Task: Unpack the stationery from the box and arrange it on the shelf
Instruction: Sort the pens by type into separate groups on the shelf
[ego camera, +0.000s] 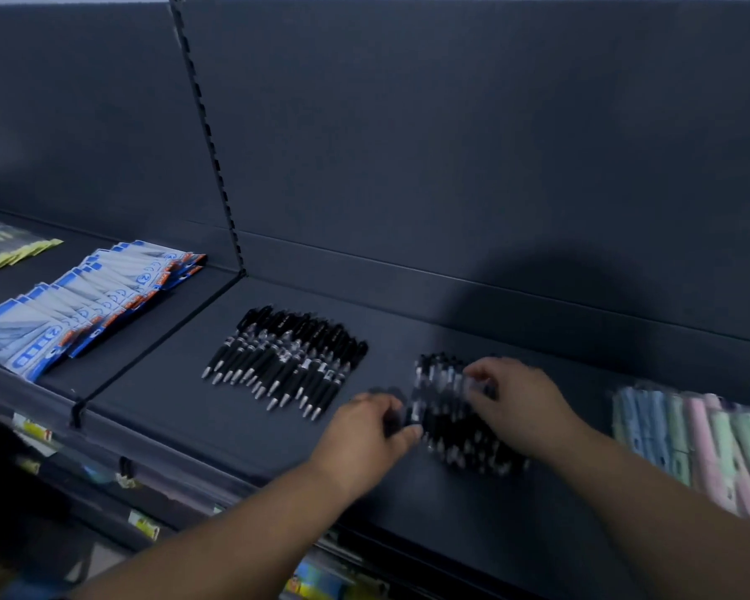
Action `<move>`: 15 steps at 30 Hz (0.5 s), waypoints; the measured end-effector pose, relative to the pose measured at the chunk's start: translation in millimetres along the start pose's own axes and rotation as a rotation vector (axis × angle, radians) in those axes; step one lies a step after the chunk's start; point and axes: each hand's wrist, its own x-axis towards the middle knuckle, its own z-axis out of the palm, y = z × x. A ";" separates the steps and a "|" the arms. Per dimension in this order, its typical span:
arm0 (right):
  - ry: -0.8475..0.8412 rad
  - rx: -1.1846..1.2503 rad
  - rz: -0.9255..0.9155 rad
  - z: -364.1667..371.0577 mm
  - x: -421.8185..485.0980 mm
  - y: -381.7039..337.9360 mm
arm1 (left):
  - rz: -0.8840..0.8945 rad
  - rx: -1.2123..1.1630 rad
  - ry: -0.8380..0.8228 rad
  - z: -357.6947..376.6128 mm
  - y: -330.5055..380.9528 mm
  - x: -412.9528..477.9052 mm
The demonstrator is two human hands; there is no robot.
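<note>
Head view: left hand [371, 428] and right hand [518, 400], grips curled on the blurred black pens [449, 430], arrange them on the shelf [234, 430]; next, probably squaring the row.

Dark grey back panel [451, 123] across the whole rear, plain and matte, with a soft rounded shadow [537, 296] low on its right half. Slotted metal upright [204, 132] slanting down the panel left of centre, ending at a thin black divider strip [157, 344] running toward the front edge. Below left, yellow-and-white price tags [144, 525] along a dark front rail; further down, blurred bright packaging [317, 582] in blue and yellow.
</note>
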 end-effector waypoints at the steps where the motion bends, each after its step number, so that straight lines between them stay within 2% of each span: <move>1: -0.016 -0.018 -0.049 -0.3 -8.5 4.1 | -0.029 0.008 0.003 5.6 6.0 0.5; 9: -0.134 0.114 -0.246 -7.1 -34.4 28.3 | -0.217 0.119 0.082 15.8 33.2 6.1; 12: -0.066 0.208 -0.282 -7.6 -32.1 33.2 | -0.243 0.093 0.168 13.2 40.6 1.5; 15: 0.040 0.284 -0.336 -12.7 -24.1 31.2 | -0.205 0.021 0.328 2.4 56.7 -2.2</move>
